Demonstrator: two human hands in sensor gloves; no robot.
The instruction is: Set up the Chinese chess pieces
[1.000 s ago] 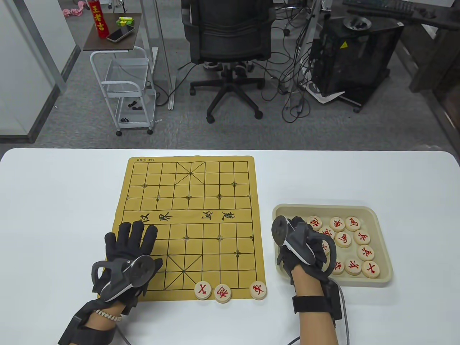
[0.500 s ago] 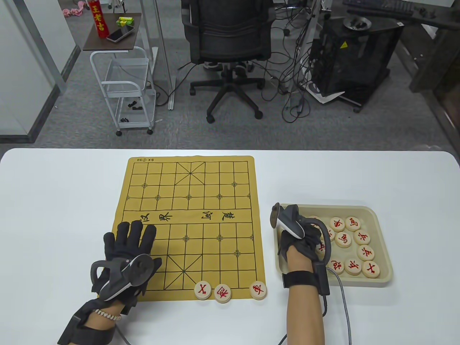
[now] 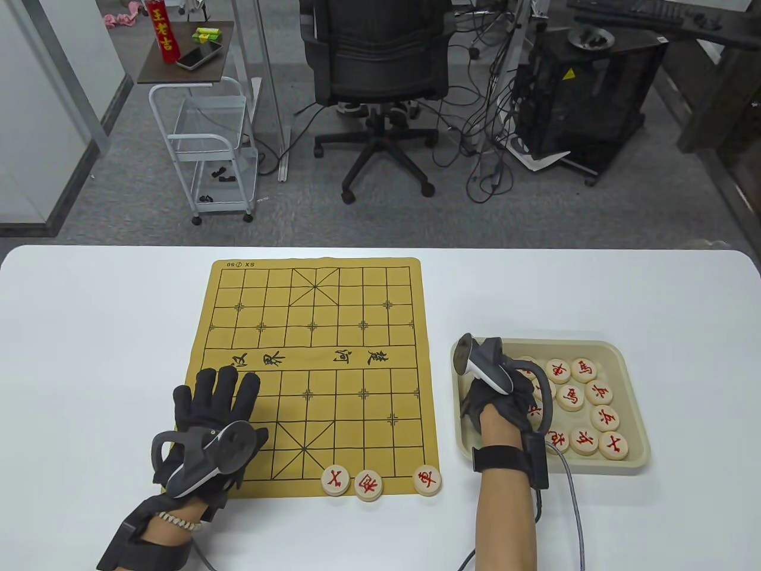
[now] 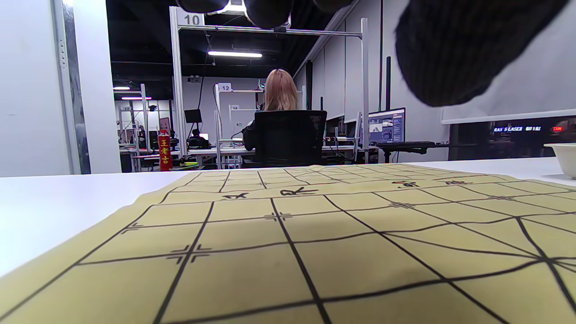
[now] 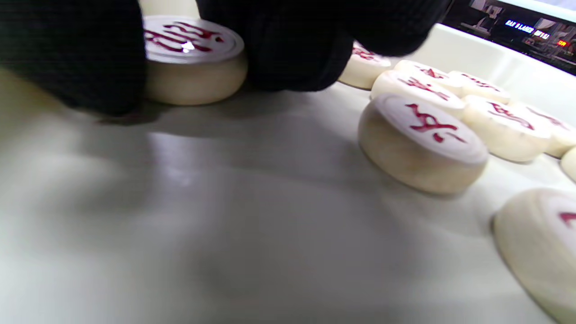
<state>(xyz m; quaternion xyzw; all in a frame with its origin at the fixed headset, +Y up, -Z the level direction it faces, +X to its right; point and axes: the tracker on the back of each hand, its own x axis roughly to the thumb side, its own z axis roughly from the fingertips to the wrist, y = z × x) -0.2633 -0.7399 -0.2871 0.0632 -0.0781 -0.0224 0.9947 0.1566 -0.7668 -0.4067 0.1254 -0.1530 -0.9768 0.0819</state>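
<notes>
A yellow chess board (image 3: 309, 357) lies on the white table. Three cream pieces with red characters (image 3: 335, 479) (image 3: 368, 485) (image 3: 427, 479) stand on its near edge. My left hand (image 3: 217, 398) rests flat, fingers spread, on the board's near left corner; the left wrist view shows the board (image 4: 288, 234) under my fingers (image 4: 459, 49). My right hand (image 3: 523, 386) is inside the beige tray (image 3: 630, 357), among several loose pieces (image 3: 571, 397). In the right wrist view my gloved fingers (image 5: 292, 45) pinch one piece (image 5: 193, 58) from both sides; it sits on the tray floor.
Several other pieces (image 5: 423, 139) lie close to the right of the pinched one. The tray stands right of the board. An office chair (image 3: 374, 71) and a white cart (image 3: 202, 137) stand on the floor beyond the table's far edge.
My right hand has moved farther into the tray and tilted up at the wrist, its fingers closing round a piece. The left hand has not moved.
</notes>
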